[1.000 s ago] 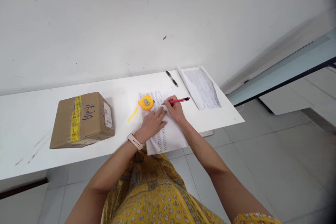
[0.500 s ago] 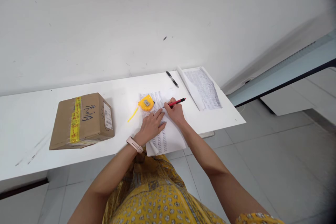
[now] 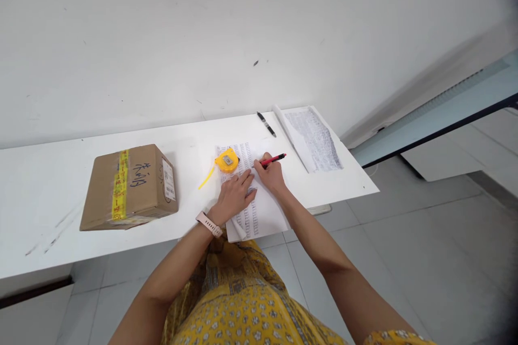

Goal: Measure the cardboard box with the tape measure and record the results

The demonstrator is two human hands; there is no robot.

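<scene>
My right hand (image 3: 270, 173) is closed around a red and black pen (image 3: 273, 160), its tip down at the paper. Beneath both hands lies a white sheet of paper (image 3: 272, 215) with columns of handwriting, its near left corner curled up. My left hand (image 3: 233, 197) rests flat on that sheet, fingers stretched out, with a pale pink band on the wrist. Just beyond the left fingers sits a yellow tape measure (image 3: 226, 160) on the paper's upper left, a short piece of its yellow tape (image 3: 206, 178) sticking out over the table.
A taped cardboard box (image 3: 131, 186) with handwriting and a label stands left on the white table (image 3: 194, 140). Farther back lie a black pen (image 3: 266, 124) and densely written papers (image 3: 313, 137). The white wall (image 3: 162, 54) borders the table's far side; a glass panel (image 3: 437, 113) is at right.
The view has shifted very slightly, so the box and tape measure appear a little farther right. Both hands keep nearly the same place on the paper, the pen still in the right.
</scene>
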